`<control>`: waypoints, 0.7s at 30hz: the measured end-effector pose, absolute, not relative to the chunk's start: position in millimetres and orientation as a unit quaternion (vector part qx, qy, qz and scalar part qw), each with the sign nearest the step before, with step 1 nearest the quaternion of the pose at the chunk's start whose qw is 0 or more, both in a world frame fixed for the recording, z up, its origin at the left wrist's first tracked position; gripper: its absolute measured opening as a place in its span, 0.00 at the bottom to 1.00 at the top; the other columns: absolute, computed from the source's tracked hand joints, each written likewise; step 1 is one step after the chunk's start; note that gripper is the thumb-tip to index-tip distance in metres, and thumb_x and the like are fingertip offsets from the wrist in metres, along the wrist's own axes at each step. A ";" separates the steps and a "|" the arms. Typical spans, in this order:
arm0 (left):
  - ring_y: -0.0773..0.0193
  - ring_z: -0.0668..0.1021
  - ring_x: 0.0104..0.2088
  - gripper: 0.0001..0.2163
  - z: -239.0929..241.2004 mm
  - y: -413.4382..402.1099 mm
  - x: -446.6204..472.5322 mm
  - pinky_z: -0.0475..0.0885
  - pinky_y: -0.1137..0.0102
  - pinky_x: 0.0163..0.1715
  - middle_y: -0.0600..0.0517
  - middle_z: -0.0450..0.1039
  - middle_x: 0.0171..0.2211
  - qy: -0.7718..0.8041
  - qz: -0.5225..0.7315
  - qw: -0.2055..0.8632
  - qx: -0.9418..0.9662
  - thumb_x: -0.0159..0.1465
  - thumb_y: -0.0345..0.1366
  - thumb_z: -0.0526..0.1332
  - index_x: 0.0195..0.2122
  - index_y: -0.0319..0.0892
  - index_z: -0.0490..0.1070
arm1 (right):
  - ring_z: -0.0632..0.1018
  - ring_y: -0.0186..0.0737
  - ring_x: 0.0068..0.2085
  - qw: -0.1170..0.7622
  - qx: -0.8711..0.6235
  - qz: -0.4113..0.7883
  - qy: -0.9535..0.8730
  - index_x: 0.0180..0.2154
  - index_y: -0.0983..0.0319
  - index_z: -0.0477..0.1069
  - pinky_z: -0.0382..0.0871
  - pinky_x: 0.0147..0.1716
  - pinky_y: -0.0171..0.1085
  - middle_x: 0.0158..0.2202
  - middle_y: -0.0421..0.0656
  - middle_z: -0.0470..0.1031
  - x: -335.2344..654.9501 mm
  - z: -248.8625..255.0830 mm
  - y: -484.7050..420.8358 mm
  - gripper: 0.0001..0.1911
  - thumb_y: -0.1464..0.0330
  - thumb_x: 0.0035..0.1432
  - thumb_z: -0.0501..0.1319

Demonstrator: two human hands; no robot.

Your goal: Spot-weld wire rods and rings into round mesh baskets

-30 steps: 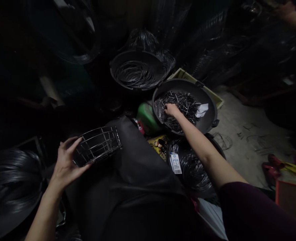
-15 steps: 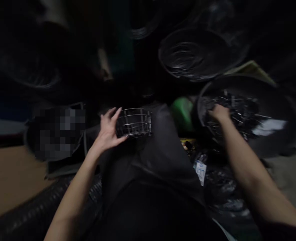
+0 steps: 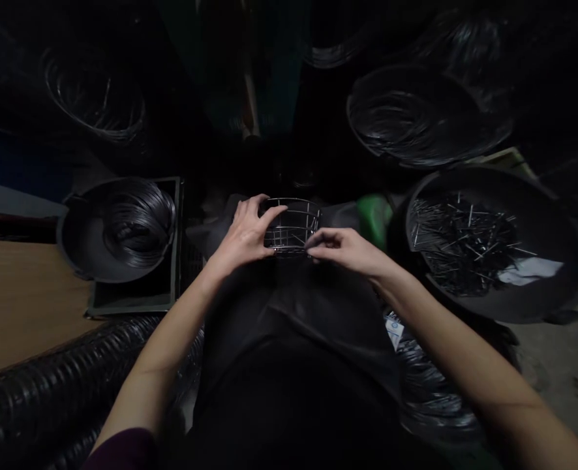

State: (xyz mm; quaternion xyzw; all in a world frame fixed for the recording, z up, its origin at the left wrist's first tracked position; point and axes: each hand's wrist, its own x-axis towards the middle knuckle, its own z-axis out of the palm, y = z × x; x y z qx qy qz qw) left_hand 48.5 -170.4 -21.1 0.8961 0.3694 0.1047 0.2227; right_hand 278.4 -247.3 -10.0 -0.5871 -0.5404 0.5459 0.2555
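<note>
- Above the lap [image 3: 289, 339], the fingers of the left hand [image 3: 250, 228] grasp the left end of a wire cage [image 3: 296, 228].
- The right hand [image 3: 342, 248] has its fingers pinched together at the cage's lower right corner; anything between them is too small to tell.
- The cage's gridded wall looks largely formed; what remains is unclear.
- Farther right, loose short wires [image 3: 465, 241] lie in a black basin [image 3: 558, 222].
</note>
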 end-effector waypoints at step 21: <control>0.42 0.65 0.62 0.36 -4.2 -88.3 6.1 0.65 0.49 0.61 0.39 0.59 0.59 0.366 0.302 0.231 0.850 0.47 0.35 0.73 0.57 0.43 0.63 | 0.82 0.31 0.32 0.315 -0.365 -0.054 -0.875 0.47 0.62 0.76 0.74 0.29 0.29 0.44 0.40 0.82 231.4 -0.6 -140.0 0.11 0.68 0.66 0.58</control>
